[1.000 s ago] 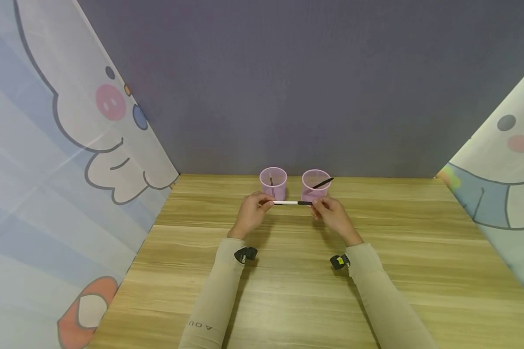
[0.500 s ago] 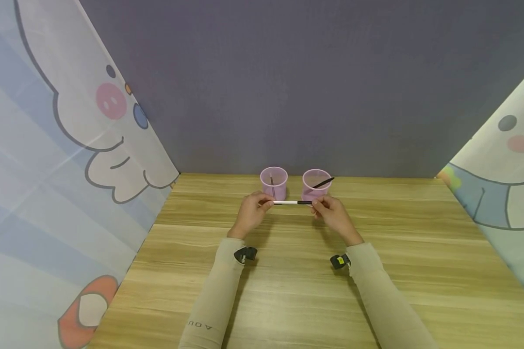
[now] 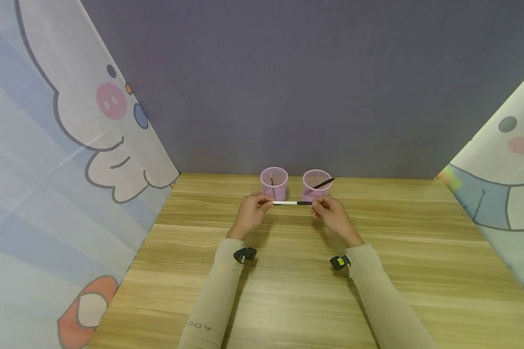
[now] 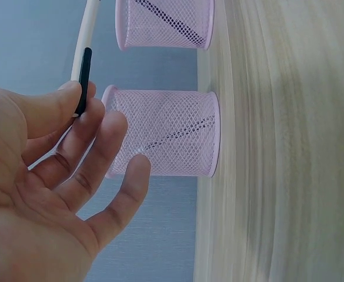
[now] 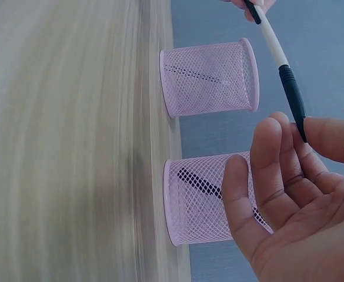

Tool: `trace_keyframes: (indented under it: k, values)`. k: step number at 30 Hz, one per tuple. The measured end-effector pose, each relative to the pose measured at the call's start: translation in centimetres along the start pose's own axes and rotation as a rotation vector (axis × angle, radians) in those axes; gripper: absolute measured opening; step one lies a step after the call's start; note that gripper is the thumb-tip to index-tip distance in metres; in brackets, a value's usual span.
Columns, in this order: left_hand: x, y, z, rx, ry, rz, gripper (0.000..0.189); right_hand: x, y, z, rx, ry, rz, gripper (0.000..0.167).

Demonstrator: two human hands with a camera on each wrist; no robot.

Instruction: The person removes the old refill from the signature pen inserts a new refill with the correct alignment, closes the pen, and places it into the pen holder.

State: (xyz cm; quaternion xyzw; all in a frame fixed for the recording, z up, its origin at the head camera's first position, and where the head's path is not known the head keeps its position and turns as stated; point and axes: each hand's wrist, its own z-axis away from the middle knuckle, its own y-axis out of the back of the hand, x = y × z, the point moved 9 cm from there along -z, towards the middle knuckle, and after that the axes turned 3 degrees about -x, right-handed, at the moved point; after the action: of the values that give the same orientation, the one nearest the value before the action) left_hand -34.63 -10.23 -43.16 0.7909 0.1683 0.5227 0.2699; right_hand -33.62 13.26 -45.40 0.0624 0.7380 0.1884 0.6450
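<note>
A white pen [image 3: 286, 203] with a black grip and a black clip is held level between both hands, in front of two pink mesh pen holders. My left hand [image 3: 250, 213] pinches its clip end between thumb and fingers; the other fingers spread loosely in the left wrist view. At the black tip end, my right hand [image 3: 333, 218] pinches the pen with thumb and fingertips. Behind the left hand stands the left pen holder [image 4: 166, 132], a thin dark stick leaning inside. The right pen holder [image 5: 201, 200] has a thicker black pen [image 3: 323, 183] slanting over its rim.
Both holders stand upright near the back edge of the wooden table [image 3: 297, 291], close to a dark grey panel [image 3: 305, 87]. Cartoon-printed sheets [image 3: 48, 169] flank the table on both sides. Black wrist straps [image 3: 340, 262] sit at both sleeves.
</note>
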Motion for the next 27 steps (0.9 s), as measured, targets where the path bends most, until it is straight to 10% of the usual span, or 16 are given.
trace_keyframes:
  k: [27]
  values:
    - [0.39,0.17,0.29,0.004,-0.020,-0.011,0.009,0.29,-0.16,0.03,-0.011,-0.007,-0.025,0.018]
